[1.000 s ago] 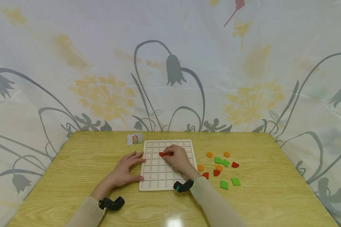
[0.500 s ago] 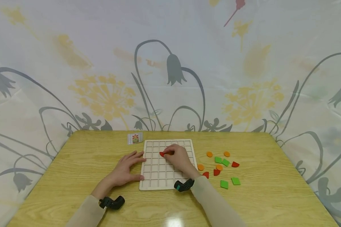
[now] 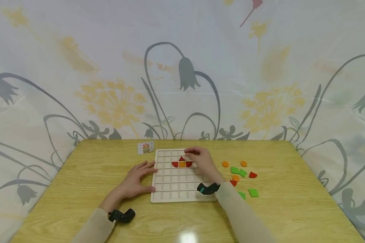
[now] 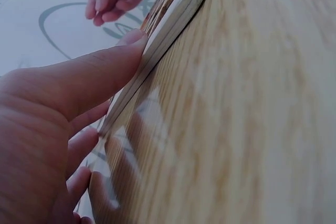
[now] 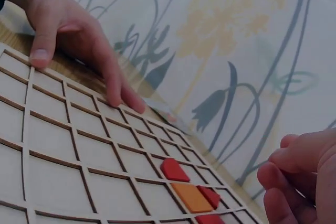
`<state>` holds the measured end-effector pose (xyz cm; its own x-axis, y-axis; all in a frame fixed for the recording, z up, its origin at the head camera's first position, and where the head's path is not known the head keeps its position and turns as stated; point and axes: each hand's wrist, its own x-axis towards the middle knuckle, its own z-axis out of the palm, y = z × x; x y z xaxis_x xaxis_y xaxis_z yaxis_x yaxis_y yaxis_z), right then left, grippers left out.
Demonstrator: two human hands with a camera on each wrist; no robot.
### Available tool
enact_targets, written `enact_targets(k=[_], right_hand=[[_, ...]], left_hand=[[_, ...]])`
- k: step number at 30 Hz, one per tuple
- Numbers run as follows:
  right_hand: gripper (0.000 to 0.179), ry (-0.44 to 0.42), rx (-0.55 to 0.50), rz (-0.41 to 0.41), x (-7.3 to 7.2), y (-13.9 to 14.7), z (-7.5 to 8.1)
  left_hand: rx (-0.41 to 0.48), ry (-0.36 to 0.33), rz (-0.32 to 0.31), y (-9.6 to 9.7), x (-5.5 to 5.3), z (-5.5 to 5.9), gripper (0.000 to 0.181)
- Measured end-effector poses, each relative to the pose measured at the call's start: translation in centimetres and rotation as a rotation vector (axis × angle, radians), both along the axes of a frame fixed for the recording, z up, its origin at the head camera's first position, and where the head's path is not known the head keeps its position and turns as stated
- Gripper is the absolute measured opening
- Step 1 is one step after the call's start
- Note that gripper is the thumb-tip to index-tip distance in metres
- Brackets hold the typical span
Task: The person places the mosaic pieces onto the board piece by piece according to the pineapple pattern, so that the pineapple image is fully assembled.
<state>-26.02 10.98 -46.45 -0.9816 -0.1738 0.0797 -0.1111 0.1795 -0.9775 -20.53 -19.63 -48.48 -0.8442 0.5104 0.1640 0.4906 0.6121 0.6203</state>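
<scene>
My left hand (image 3: 135, 181) lies spread along the left edge of a pale wooden grid board (image 3: 167, 186). In the left wrist view its thumb (image 4: 113, 66) rests on the board's edge. My right hand (image 3: 202, 161) hovers over the far right part of the board, fingers loosely bent, with nothing seen in them. Just left of it, an orange square tile (image 3: 181, 164) sits in a cell between a red quarter-round tile (image 3: 174, 164) on the left and another red quarter-round tile (image 3: 189, 164) on the right. A red pointed tile (image 3: 181, 158) lies in the cell behind the orange one.
Right of the board lie loose tiles: orange discs (image 3: 225, 164), green diamond-shaped tiles (image 3: 253, 192) and red quarter-rounds (image 3: 252, 175). The right forearm partly covers some of them. A small printed pattern card (image 3: 145, 147) lies beyond the board's far left corner. A patterned cloth hangs behind the table.
My right hand has let go of the red tile and moved up and right, uncovering the group of red and orange tiles. The left hand keeps its place at the board's edge.
</scene>
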Motion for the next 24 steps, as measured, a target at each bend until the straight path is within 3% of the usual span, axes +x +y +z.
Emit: enact_targets(k=[8,13,17,24], right_hand=[[0.021,-0.002,0.066,-0.020,0.6,3.2,1.1],[0.019,0.057,0.204,0.002,1.5,6.0,1.6],[0.017,0.131,0.305,0.040,2.5,8.3,1.7],[0.013,0.148,0.421,0.139,4.3,11.9,0.6]], left_hand=[[-0.008,-0.009,-0.001,0.0,0.0,-0.1,0.063],[0.000,-0.006,-0.003,0.0,0.0,0.0,0.063],[0.002,-0.012,-0.002,0.1,0.0,0.1,0.063],[0.006,-0.015,-0.002,0.1,0.0,0.0,0.063]])
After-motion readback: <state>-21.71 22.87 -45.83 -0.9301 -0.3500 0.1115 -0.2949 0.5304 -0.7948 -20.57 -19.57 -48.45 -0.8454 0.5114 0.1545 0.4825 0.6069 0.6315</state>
